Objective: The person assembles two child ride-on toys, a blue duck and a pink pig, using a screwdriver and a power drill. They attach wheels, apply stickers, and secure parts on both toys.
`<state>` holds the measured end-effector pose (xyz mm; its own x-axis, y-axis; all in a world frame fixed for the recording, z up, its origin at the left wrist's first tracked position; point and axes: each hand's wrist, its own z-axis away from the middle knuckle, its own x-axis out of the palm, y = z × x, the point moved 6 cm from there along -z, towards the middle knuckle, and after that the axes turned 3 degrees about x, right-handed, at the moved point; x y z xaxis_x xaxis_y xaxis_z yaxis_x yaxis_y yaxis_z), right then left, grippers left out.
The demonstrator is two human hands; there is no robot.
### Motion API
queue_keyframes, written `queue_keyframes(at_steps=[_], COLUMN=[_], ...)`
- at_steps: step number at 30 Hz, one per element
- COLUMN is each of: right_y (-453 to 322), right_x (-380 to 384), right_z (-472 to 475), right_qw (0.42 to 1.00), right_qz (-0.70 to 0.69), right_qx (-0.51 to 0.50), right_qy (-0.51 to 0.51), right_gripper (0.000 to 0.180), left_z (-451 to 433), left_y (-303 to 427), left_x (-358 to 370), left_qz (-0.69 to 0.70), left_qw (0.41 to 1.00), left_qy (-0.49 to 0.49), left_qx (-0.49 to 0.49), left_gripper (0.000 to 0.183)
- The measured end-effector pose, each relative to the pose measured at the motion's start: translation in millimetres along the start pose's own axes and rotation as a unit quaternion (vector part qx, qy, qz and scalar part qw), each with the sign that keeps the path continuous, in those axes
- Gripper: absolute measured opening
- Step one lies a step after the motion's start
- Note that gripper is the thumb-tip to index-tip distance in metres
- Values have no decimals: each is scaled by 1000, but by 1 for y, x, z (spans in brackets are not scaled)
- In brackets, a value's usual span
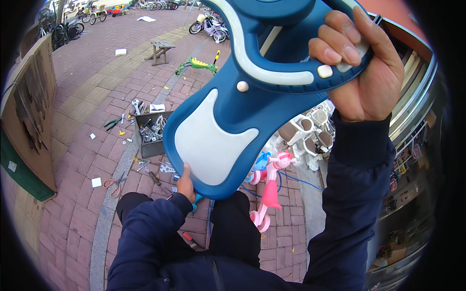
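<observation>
A dark blue ride-on wiggle car [214, 145] with a pale grey seat pad is held up in front of me, tilted. My right hand [358, 62] wraps around the rim of its steering wheel [273, 78], which has pale grey inlays and a white button. At the car's rear end, my left hand [186, 185] grips the seat edge, thumb on top and fingers hidden beneath. A pale round knob [242, 86] sits between seat and wheel. The car's front runs out of the top of the view.
On the brick paving lie a metal toolbox [147, 149] full of hardware, orange-handled scissors [115, 186] and pliers [113, 123]. A pink children's scooter [269, 196] stands by my knee, near white plastic parts [309, 131]. Cardboard [32, 109] rises at left; a wooden stool [160, 52] stands farther off.
</observation>
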<state>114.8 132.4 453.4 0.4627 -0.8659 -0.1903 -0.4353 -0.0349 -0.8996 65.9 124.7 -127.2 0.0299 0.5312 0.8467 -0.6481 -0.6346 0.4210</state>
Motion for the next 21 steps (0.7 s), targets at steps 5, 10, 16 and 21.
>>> queue_keyframes(at_steps=[5, 10, 16, 21], right_y=[3, 43, 103, 150], right_x=[39, 66, 84, 100], right_z=[38, 52, 57, 34], right_qw=[986, 978, 957, 967], right_qz=[26, -26, -170, -150], right_qx=[-56, 19, 109, 133], right_qy=[154, 205, 208, 159], right_gripper=[22, 67, 73, 82], left_z=[-20, 29, 83, 77], left_y=[44, 112, 141, 174], left_x=[-9, 72, 143, 123], left_qz=[-100, -481, -489, -415], left_qw=[988, 742, 586, 727], left_qy=[86, -135, -276, -282], left_qx=[85, 447, 584, 469], left_gripper=[82, 103, 95, 92])
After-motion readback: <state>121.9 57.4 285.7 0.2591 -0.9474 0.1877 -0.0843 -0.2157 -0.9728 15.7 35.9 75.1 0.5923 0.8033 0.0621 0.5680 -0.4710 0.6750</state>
